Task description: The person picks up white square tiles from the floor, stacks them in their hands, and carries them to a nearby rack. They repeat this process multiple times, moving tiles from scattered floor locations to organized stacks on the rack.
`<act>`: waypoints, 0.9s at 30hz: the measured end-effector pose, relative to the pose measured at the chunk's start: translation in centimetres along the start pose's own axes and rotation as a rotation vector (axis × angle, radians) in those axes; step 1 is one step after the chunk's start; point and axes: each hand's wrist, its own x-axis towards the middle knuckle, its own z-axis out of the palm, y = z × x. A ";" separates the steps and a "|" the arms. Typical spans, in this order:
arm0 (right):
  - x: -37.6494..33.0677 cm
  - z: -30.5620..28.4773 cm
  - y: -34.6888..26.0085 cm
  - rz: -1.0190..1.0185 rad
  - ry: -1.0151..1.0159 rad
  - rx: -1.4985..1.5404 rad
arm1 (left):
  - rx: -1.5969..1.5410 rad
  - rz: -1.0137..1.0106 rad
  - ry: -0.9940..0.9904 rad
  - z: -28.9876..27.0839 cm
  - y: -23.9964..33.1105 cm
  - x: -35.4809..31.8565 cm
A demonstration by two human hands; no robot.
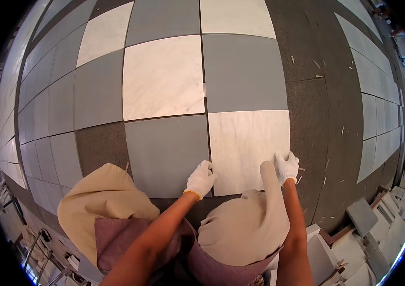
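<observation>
A square white marble tile (240, 148) with faint grey veins lies in front of me, at the near right end of a checkered layout. My left hand (200, 181), in a white knit glove with a yellow cuff, is closed at its left edge, fingers curled down into the joint. On the opposite edge is my right hand (287, 168), gloved the same way, with fingers bent over the side. The undersides of the fingers are hidden. A grey tile (166, 155) lies just left, a narrow gap between the two.
Beyond lie another grey tile (245, 71) and a veined white tile (163, 78). Small wooden slivers (319, 76) dot the dark floor (312, 124) on the right. Stacked tile pieces (362, 217) stand at the lower right. My beige-covered knees (240, 229) are close to the near edge.
</observation>
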 end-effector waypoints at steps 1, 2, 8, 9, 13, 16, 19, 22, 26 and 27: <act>-0.1 0.4 -0.1 0.024 0.029 0.022 | 0.039 0.024 0.000 0.2 -0.1 0.2; -0.1 0.5 -0.4 0.046 0.031 0.049 | 0.075 0.049 0.004 0.2 -0.2 0.3; 0.9 0.7 0.0 0.105 -0.005 0.142 | 0.149 0.064 -0.058 0.0 0.9 0.4; 0.9 0.8 0.1 0.114 -0.007 0.150 | 0.162 0.056 -0.042 0.1 0.8 0.5; 0.6 0.5 0.8 0.131 -0.027 0.143 | 0.169 0.040 -0.010 1.2 0.0 1.2; -0.2 -0.9 0.3 0.118 0.001 0.137 | 0.186 0.025 -0.008 1.1 -0.2 1.4; -0.2 -2.1 1.3 0.089 0.014 0.218 | 0.188 0.017 -0.022 0.9 0.2 1.2; -2.4 -5.6 -1.1 0.046 -0.123 0.329 | 0.138 0.051 -0.036 0.0 -0.4 0.9; -5.1 -9.4 -1.5 -0.099 -0.408 0.622 | 0.057 0.119 -0.112 -1.4 -0.7 0.6; -6.6 -10.6 -2.5 -0.094 -0.486 0.659 | 0.038 0.104 -0.125 -1.6 -0.9 0.5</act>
